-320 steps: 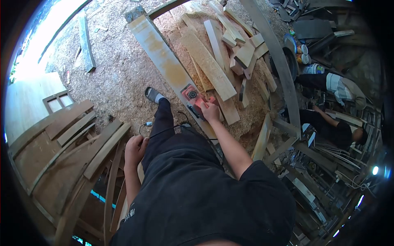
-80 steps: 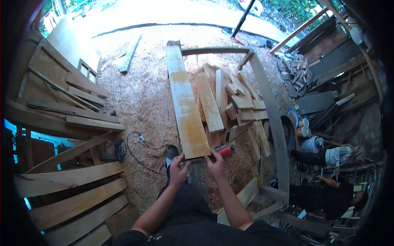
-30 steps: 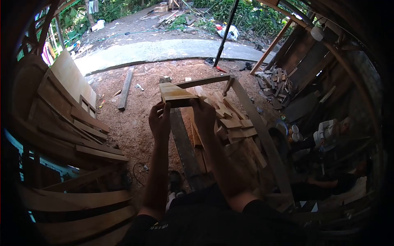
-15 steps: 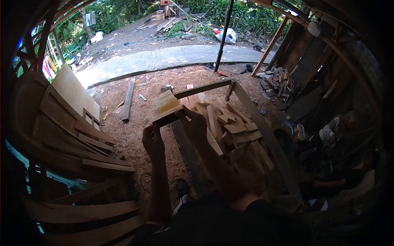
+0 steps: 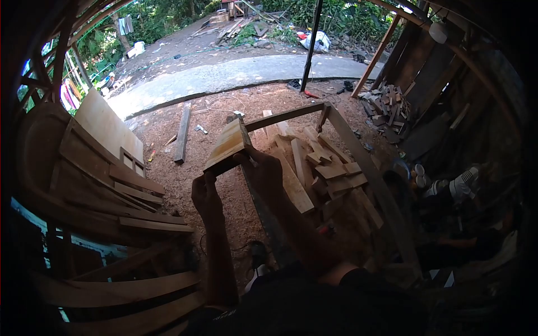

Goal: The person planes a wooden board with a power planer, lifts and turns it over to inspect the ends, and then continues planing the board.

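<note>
A pale wooden board [image 5: 228,144] with a darker near edge is held up in front of me, tilted, its far end pointing away. My left hand [image 5: 207,197] pinches its near left corner from below. At the near right corner, my right hand [image 5: 261,169] grips the board with thumb and fingers. Beneath and to the right lies a pile of cut wood pieces [image 5: 335,169], framed by a long wooden frame [image 5: 358,151]. A dark narrow beam [image 5: 259,215] runs under my right forearm.
Planks and panels [image 5: 140,193] lean on the left. Sawdust covers the floor [image 5: 168,151], where a loose beam [image 5: 182,133] lies. A dark post [image 5: 310,50] stands ahead. Scrap wood [image 5: 392,106] is heaped at right, near another person's shoe [image 5: 466,175].
The board has tilted further, its right side edge now showing, and shifted slightly left with both hands. The surroundings have shifted a little to the right in view.
</note>
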`<action>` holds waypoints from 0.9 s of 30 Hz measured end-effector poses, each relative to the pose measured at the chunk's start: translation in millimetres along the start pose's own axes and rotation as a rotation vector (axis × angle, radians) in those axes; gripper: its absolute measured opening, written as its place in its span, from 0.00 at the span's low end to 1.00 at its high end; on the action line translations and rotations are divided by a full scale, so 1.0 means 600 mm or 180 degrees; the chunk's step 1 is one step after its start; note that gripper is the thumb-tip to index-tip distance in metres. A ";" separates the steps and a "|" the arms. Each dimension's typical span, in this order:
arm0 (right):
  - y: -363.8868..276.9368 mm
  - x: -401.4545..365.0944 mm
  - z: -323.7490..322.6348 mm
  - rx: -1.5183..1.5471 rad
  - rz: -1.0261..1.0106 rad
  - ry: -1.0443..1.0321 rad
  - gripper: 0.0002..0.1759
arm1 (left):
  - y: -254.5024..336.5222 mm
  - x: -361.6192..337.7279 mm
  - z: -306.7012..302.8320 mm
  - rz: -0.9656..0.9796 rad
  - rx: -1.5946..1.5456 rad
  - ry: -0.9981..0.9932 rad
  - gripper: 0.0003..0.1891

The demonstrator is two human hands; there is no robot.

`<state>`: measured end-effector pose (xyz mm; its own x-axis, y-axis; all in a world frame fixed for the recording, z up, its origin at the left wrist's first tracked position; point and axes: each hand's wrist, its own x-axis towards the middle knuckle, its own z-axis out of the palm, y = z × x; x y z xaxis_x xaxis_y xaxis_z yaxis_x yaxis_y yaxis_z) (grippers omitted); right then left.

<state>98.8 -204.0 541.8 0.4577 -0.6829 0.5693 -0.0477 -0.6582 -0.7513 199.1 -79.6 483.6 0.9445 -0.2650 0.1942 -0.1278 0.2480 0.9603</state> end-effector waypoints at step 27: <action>0.045 0.002 -0.067 -0.0230 0.0688 0.0218 0.25 | 0.020 0.017 0.085 0.0640 0.0256 -0.0532 0.13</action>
<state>62.6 -235.3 535.7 0.3687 -0.8287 0.4210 -0.2026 -0.5137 -0.8337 191.5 -127.1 507.5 0.8355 -0.3698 0.4064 -0.3375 0.2382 0.9107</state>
